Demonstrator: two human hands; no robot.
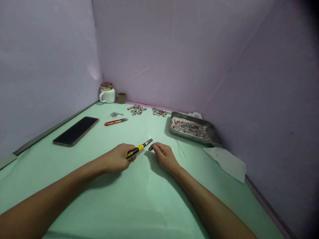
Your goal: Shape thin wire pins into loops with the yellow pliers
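Note:
My left hand (122, 156) is wrapped round a yellow and black utility knife (136, 152), its grey blade pointing up and to the right. Just right of the blade, my right hand (163, 155) is closed, thumb and forefinger pinched together. A thin pale strand (149, 136) passes behind the blade tip and seems to run down to these right fingertips; its end is hidden there. Both hands are over the pale green tabletop (139, 199), apart from each other. Two thin wires (178, 147) lie to the right of my right hand.
Beyond the hands lie orange thread snips (116, 122), a pile of short wires (116, 115) and two clusters of red and clear beadwork (136, 110). A metal tray (191, 135) of beads stands right, near white paper (226, 162). A phone (76, 131), lidded white mug (108, 95) and small brown cup (122, 98) are left.

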